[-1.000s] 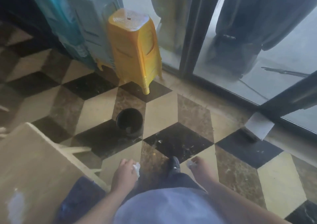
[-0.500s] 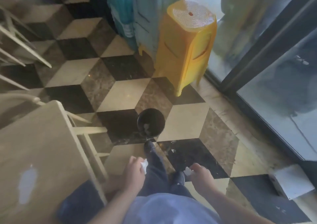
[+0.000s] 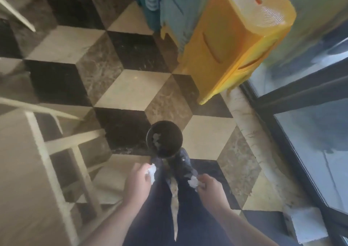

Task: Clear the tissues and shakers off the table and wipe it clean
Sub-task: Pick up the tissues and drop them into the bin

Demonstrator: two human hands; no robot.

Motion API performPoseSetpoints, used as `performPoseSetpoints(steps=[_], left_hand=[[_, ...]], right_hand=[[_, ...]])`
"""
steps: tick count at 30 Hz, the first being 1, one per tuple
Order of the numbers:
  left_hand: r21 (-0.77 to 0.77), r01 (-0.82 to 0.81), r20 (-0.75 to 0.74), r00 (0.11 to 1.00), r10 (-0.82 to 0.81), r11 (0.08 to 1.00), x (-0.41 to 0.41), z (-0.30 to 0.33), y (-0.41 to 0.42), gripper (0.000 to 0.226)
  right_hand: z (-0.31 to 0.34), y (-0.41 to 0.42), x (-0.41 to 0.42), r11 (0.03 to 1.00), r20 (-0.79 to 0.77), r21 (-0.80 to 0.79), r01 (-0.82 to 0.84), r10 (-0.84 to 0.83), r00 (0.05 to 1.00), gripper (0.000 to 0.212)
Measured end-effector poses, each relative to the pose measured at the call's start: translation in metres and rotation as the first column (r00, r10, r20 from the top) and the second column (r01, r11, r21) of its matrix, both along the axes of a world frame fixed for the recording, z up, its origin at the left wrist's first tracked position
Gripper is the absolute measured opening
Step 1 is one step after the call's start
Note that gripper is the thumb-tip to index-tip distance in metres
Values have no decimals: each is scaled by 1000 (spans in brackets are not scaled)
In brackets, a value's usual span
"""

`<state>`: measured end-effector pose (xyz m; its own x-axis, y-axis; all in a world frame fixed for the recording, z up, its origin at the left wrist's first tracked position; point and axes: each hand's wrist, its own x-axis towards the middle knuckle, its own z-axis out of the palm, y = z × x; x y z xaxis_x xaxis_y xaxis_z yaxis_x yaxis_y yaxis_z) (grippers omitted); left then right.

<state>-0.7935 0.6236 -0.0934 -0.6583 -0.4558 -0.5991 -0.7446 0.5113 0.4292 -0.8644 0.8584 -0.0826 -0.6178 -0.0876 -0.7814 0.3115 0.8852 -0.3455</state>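
Closing in on the bin now: the black bin [image 3: 164, 138], which sat well ahead on the floor a second ago, is right at the person's feet, and a few white scraps already show inside it. Left hand [image 3: 138, 184] has its grip closed around a crumpled white tissue [image 3: 151, 172], and right hand [image 3: 211, 188] is clamped on a second wad of tissue [image 3: 194, 182]; both hang low over the dark trousers, just short of the bin's rim and not yet over its mouth. That reads as the tissue run nearly done: a small reach forward and a release from each hand should finish it, with some risk of a light scrap falling outside so narrow an opening. The shakers are nowhere in view, and the wiping looks yet to come. The worktop [image 3: 20, 179] has slid to the left edge of the view, pale wood with a white frame beneath it, its visible part bare. Underfoot is a glossy cube-pattern floor [image 3: 131, 93] in black, cream and brown, specked with debris near the feet. A yellow plastic stool [image 3: 235, 44] and blue ones beside it stand against dark-framed glass doors [image 3: 301, 98] on the right.
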Motion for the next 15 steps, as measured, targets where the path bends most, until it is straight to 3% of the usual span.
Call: performPoseSetpoints(steps=[7, 11, 15], left_hand=[[-70, -155, 62, 985, 159, 985, -29, -134, 9, 13], [-45, -174, 87, 980, 177, 984, -52, -215, 16, 11], [-32, -125, 76, 989, 128, 992, -74, -281, 21, 14]], right_hand=[[-152, -47, -46, 957, 113, 10, -288, 286, 952, 29], [-240, -62, -72, 952, 146, 20, -307, 301, 942, 29], [-307, -80, -94, 947, 80, -3, -321, 320, 944, 28]])
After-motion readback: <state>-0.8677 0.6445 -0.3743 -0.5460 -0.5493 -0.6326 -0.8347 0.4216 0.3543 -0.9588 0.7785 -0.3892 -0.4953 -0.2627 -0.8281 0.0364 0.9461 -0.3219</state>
